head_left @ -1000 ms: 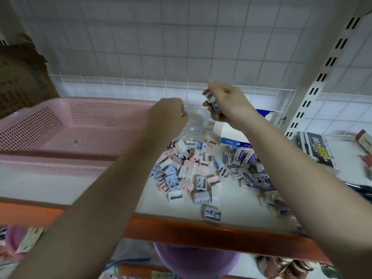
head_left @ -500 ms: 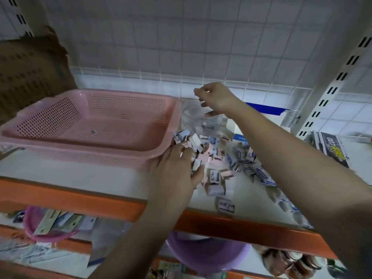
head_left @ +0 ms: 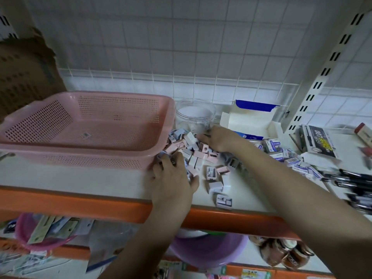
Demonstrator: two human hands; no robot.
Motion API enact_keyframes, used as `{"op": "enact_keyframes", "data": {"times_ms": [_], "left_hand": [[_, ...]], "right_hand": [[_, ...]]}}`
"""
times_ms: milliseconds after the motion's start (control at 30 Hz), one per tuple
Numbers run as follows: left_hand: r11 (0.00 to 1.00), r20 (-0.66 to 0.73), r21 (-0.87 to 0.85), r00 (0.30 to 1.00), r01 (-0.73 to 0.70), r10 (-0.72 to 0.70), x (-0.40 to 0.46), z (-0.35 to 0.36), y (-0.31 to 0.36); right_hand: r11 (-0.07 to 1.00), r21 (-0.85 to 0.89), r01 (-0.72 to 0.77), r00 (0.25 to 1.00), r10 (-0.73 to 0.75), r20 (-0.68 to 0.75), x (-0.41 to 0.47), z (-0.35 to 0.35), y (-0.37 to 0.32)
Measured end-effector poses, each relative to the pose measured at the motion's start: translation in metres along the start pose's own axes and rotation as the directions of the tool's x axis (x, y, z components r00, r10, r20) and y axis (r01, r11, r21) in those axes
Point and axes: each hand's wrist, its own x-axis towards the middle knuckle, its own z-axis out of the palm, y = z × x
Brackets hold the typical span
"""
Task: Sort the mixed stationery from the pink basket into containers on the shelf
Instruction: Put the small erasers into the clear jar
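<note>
Gripping small boxy sharpeners (head_left: 198, 156), both hands (head_left: 173, 178) curl beside perforated pink basket (head_left: 66, 156)

text: "007", seen upside down, perhaps | on: black rectangular cardboard pen box (head_left: 320, 140) at shelf's right | other print: too blurred to read

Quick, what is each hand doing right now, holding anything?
Left hand: fingers curled down into the pile of small pink and white sharpeners; whether it holds one cannot be told.
Right hand: fingers curled in the same pile; grip cannot be told.
</note>
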Motion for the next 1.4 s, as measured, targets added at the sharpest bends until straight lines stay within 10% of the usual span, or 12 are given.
{"op": "enact_keyframes", "data": {"times_ms": [300,1033,1400], "left_hand": [[0.967,-0.23,-0.083,0.949,-0.241,0.216,0.008,0.015,-0.018],[0.938,-0.525,-0.181,0.835,-0.295,0.161,0.01,0.019,-0.017],[0.939,-0.412,-0.231,0.9,-0.255,0.143,0.015,0.023,-0.02]], "right_hand": [[0.964,0.202,0.174,0.985,-0.168,-0.051,-0.04,0.014,0.005],[0.98,-0.042,0.193,0.953,-0.197,-0.232,-0.084,0.044,0.005],[0.975,0.019,0.224,0.962,-0.218,-0.164,-0.082,0.041,0.01]]}}
